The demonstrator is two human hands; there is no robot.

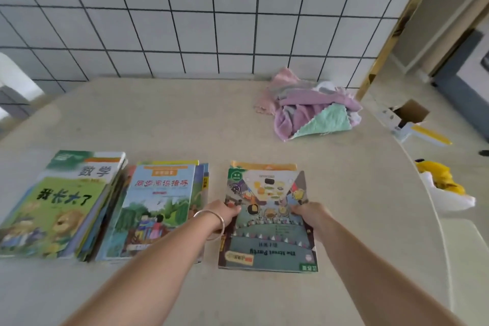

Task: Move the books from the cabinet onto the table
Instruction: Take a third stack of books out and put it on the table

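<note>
Three piles of books lie on the beige table (185,119). On the left is a pile topped by a green lion picture book (50,209). In the middle is a pile topped by a blue book with a willow scene (156,209). At the right is a thin pile topped by a grey-green picture book titled "The Street Party" (267,219), lying upside down to me. My left hand (223,210) grips that pile's left edge and my right hand (311,213) grips its right edge. A silver bangle (210,223) is on my left wrist. The cabinet is out of view.
A heap of pink, purple and mint cloths (309,108) lies at the table's far right. A white-tiled wall (211,16) runs behind the table. Beyond the right edge, on the floor, are an open cardboard box (410,111) and a white bag with yellow contents (442,185).
</note>
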